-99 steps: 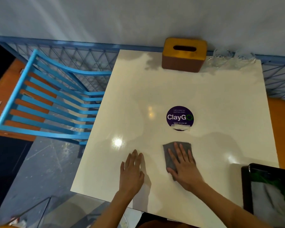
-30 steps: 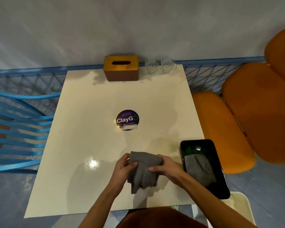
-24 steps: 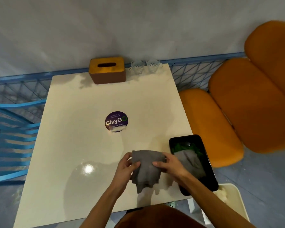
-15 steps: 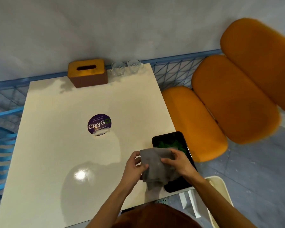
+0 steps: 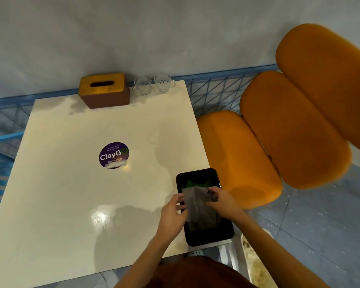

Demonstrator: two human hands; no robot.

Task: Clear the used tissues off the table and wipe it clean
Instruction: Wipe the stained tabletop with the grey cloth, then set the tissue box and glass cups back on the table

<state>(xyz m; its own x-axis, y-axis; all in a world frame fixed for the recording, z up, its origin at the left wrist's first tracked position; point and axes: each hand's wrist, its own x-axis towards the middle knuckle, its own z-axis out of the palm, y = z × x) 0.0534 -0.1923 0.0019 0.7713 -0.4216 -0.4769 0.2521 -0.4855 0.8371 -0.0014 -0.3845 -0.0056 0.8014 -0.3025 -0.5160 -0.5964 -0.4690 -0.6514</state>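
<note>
The L hand [image 5: 173,213] & R hand [image 5: 220,202] both held one gray cloth [image 5: 197,206]. The L fingers [image 5: 178,199] were curled & pinched the cloth's left edge w/ the thumb. The R fingers [image 5: 211,192] were curled too & pinched its top right part. The cloth hung crumpled between the 2 hands, right over a black tray [image 5: 210,239]. Can't tell if its low end touched the tray. Sth green [image 5: 192,183] lay at the tray's far end.

The tray sat on the near right corner of the white desk [image 5: 71,204]. A round purple sticker [image 5: 114,155] that said "ClayGo" was near the middle of the desk. At the far edge stood a brown tissue box [image 5: 104,90] w/ a yellow top. Just beside it on the right were 2 glass cups [image 5: 142,86], close together.

On the floor by the near right corner was a white bin [image 5: 244,246] w/ pale crumpled stuff [image 5: 254,265] inside, too blurry to name. Orange seat pads [image 5: 237,154] were right of the desk. A blue chair [image 5: 0,159] was at the left.
</note>
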